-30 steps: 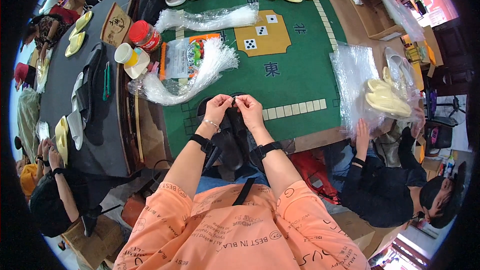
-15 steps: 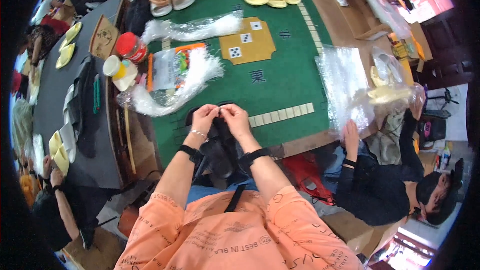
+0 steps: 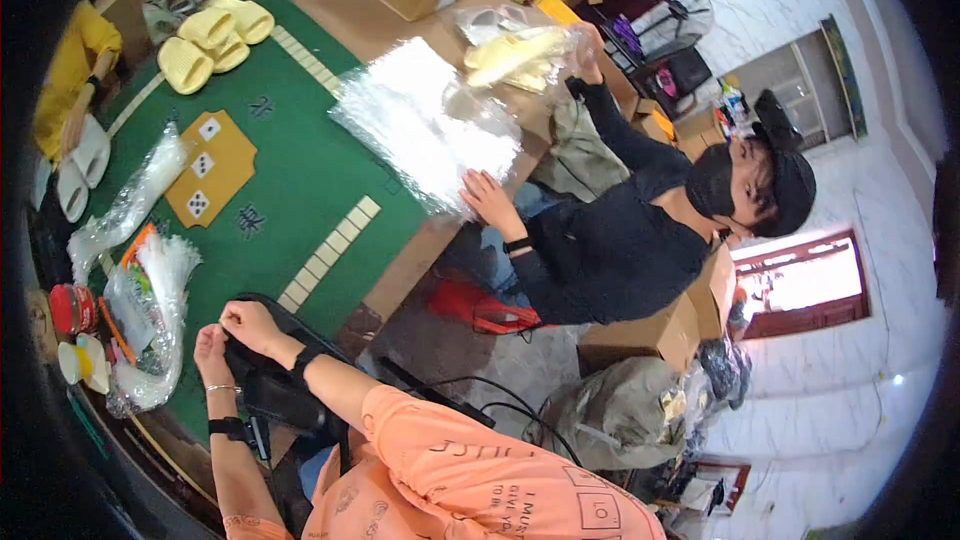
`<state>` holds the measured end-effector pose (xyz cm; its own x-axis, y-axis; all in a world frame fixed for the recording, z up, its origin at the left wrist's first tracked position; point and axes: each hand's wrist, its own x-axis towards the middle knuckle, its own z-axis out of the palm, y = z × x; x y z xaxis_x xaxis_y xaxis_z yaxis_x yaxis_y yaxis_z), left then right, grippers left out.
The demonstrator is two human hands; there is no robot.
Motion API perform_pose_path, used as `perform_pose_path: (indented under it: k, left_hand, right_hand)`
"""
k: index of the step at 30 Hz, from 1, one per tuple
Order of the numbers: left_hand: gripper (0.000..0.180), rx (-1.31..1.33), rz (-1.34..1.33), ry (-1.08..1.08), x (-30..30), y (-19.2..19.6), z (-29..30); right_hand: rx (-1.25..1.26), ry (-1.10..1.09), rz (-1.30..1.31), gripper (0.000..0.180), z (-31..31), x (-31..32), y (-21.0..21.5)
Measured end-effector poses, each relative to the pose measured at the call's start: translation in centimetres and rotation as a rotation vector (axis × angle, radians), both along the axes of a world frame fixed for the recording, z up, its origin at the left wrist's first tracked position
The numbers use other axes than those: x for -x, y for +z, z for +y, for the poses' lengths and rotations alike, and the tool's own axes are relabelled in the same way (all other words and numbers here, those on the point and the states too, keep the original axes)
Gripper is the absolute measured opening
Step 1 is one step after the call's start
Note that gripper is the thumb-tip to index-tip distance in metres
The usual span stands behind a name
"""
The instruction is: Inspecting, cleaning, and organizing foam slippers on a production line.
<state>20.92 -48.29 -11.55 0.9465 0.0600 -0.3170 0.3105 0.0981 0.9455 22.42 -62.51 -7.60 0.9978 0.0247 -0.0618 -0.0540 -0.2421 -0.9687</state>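
My two hands sit in the lower left of the frame, close together over a black bag [image 3: 275, 380] that lies at the near edge of the green bench [image 3: 300, 170]. My left hand [image 3: 212, 352] is curled, its fingertips pinching the bag's dark edge; a thin bracelet and a black wristband show on that forearm. My right hand [image 3: 250, 325] is just beside it, fingers bent and closed on the same edge, with a black band on the wrist. Exactly what small part of the bag the fingers grip is too dark to tell.

Left of my hands, on the bench, lies a heap of clear plastic bags [image 3: 150, 315], and above it a long crumpled plastic sleeve [image 3: 130, 202]. A red-lidded jar [image 3: 70, 308] stands at the far left edge. In the middle of the green cloth is a tan mat with dice faces [image 3: 212, 168]. Pale yellow slippers [image 3: 210, 40] rest in the upper left, near a person in a yellow sleeve [image 3: 65, 70].

Upper centre, a stack of shiny clear bags [image 3: 430, 125] lies on the bench's corner. A person in black [image 3: 620, 240] sits to the right, one hand on that stack, the other raised holding yellow slippers in plastic [image 3: 515, 50].
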Motion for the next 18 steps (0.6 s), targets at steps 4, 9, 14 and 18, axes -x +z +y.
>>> perform_pose_path:
  k: [4,9,14,18]
  left_hand:
    - [0.009,-0.081,0.04,0.027,0.5,1.2,-0.9]
    - [0.008,-0.105,-0.006,0.046,0.9,2.4,-1.6]
    - [0.004,-0.025,-0.007,0.073,0.8,2.0,-1.8]
    - [0.002,0.015,-0.031,0.106,0.8,1.9,-1.8]
  right_hand:
    - [-0.11,0.023,0.152,0.012,-0.1,0.3,0.2]
    - [-0.062,0.107,0.13,0.011,-0.3,-0.2,-0.2]
    - [-0.114,0.14,0.176,0.011,-0.4,-0.5,-1.1]
    - [-0.081,0.151,0.186,0.01,-0.3,-0.5,-1.0]
